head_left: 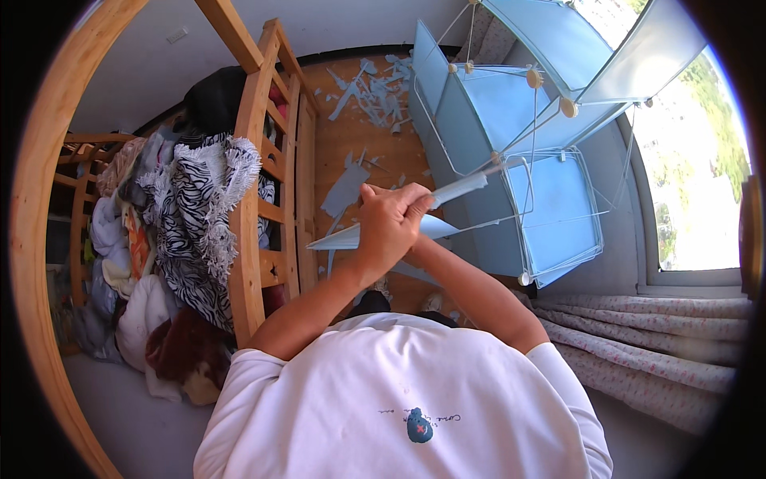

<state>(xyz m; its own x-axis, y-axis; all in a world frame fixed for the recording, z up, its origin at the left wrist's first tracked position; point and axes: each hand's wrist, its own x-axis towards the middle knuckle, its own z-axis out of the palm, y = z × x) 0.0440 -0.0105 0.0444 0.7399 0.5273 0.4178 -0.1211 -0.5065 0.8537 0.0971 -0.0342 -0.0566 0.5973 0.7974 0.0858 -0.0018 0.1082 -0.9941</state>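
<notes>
My left hand [389, 219] is closed around a pale blue strip of sheet material [461, 190], which points to the right toward a wire-framed shelf unit [471, 156]. My right hand [413, 246] lies behind the left one; only part near its wrist shows, and its fingers are hidden. Below the hands a light blue sheet piece [343, 238] sticks out on both sides, tapering to a point at the left. Whether the strip and this piece are joined, I cannot tell. Thin white wire rods with round wooden-coloured connectors [535, 77] hold the shelf's blue panels.
Torn blue scraps [375, 92] litter the wooden floor [331, 152]. At left stands a wooden bed frame [254, 168], with a zebra-patterned blanket [191, 207] and heaped clothes beyond it. A bright window [690, 160] and a floral curtain [646, 343] are at right.
</notes>
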